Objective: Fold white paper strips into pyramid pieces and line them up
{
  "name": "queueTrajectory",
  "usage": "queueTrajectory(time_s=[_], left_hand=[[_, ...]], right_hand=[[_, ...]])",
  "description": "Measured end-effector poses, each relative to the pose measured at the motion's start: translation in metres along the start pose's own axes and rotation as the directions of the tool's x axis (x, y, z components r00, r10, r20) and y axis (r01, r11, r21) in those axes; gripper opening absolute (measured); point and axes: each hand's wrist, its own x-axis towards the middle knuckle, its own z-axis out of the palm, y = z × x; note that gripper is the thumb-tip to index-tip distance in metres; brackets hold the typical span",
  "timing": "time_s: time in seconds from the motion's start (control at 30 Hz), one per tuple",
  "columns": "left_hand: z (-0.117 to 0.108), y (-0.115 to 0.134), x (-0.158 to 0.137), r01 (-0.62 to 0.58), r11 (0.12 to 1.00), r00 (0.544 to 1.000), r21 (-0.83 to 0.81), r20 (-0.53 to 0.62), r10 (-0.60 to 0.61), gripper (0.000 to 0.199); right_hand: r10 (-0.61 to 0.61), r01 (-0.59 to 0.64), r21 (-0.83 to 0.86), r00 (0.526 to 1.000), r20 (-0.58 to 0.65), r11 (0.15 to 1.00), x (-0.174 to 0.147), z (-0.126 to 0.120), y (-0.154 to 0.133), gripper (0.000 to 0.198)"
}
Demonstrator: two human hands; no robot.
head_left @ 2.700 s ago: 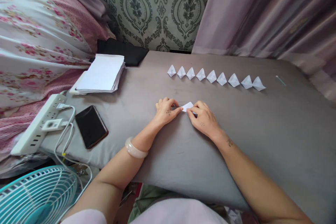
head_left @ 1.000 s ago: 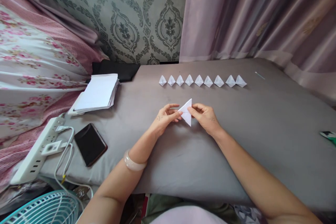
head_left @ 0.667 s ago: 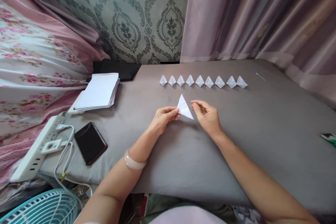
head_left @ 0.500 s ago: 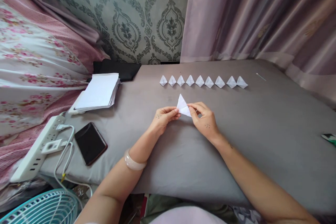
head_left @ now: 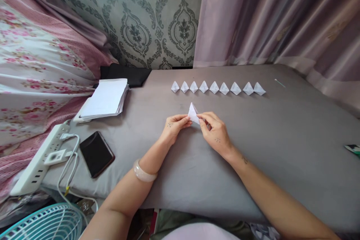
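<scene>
A small white folded paper [head_left: 192, 113], pointed at the top, is held just above the grey-covered table between both hands. My left hand [head_left: 174, 126] pinches its left edge with thumb and fingers. On the other side, my right hand [head_left: 214, 130] grips the right edge, its thumb in front and fingertips close to the paper's middle. Part of the lower paper is hidden by the fingers. Beyond the hands, several folded paper boats [head_left: 214, 87] stand in a row.
A stack of white paper [head_left: 105, 97] lies at the left, near a black flat item [head_left: 125, 74]. Closer stand a phone [head_left: 97, 153], a power strip [head_left: 42, 161] with white cables, and a turquoise fan [head_left: 45, 223]. A cotton swab [head_left: 279, 83] lies far right.
My right hand has moved left, towards my left hand. The paper's right side has folded inward, so it looks narrower. My left hand has stayed nearly still.
</scene>
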Motion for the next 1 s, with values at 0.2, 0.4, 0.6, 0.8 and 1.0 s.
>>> queueTrajectory(time_s=[0.2, 0.4, 0.6, 0.8, 1.0], left_hand=[[0.005, 0.0, -0.004, -0.159, 0.968, 0.987, 0.196, -0.008, 0.163, 0.027], [0.005, -0.004, -0.005, -0.433, 0.778, 0.896, 0.455, 0.12, 0.428, 0.02], [0.008, 0.005, -0.014, -0.261, 0.942, 0.934, 0.21, 0.3, 0.192, 0.048], [0.002, 0.014, -0.015, 0.002, 0.999, 0.894, 0.054, 0.447, -0.026, 0.051], [-0.004, 0.016, -0.012, -0.015, 0.989, 0.895, 0.144, 0.444, -0.051, 0.037]], right_hand=[[0.334, -0.337, 0.223, 0.941, 0.054, 0.915, 0.003, 0.004, 0.006, 0.03], [0.402, -0.446, 0.419, 0.895, 0.194, 0.791, 0.013, 0.003, 0.016, 0.044], [0.336, -0.471, 0.524, 0.88, 0.337, 0.709, 0.017, -0.006, 0.024, 0.039], [0.203, -0.481, 0.539, 0.845, 0.494, 0.692, 0.014, -0.016, 0.022, 0.034], [0.142, -0.466, 0.498, 0.819, 0.557, 0.732, 0.016, -0.023, 0.014, 0.035]])
